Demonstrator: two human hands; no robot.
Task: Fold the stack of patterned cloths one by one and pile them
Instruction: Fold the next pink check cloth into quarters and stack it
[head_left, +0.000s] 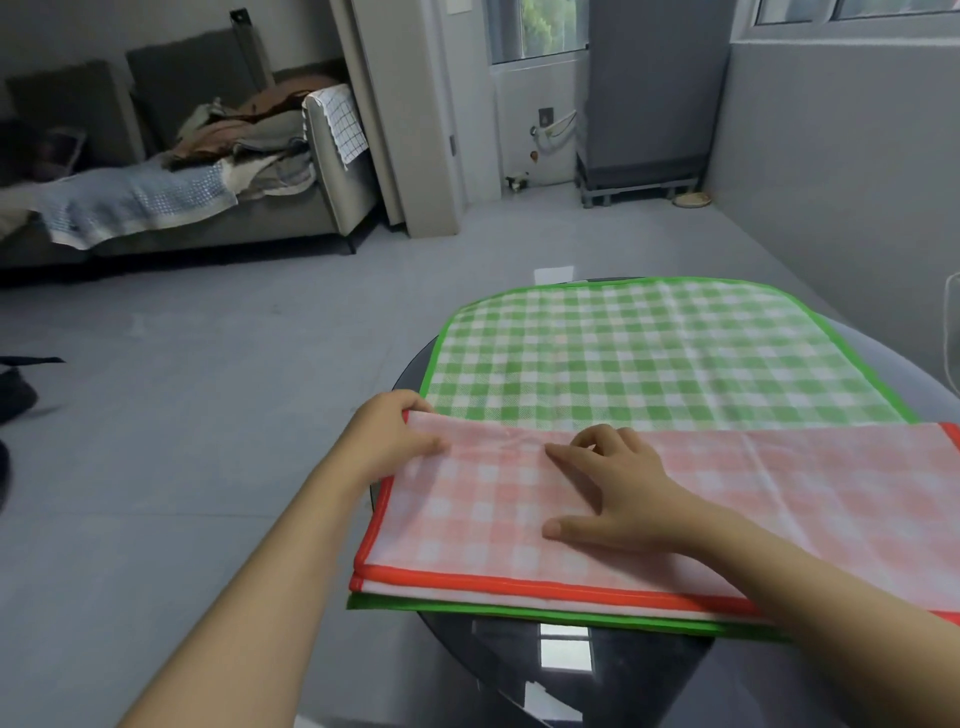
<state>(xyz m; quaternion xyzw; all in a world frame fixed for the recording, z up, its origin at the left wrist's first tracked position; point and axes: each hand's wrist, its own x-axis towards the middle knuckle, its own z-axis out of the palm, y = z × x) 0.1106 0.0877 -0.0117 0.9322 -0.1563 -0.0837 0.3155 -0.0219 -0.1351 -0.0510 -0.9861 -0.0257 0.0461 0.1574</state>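
Both hands are down on the pink checked cloth (701, 483). The left hand (397, 434) pinches its far left corner, fingers curled over the fold and thumb pressed on top. The right hand (610, 488) lies on the cloth beside it, palm down and grasping nothing, forefinger stretched toward the left hand, the other fingers bent.

That cloth is doubled over, thin woven cotton with an orange-red bound edge showing in two layers at the near side. It lies on a green checked cloth (649, 353), spread flat, rounded at its far corners and bound in bright green. Both run off the right edge of view, so their full width is hidden. Under them sits a round table (545, 670) of dark glossy glass, mostly covered. Beyond, a grey sofa (332, 171) holds a heap of laundry, too jumbled to sort out.
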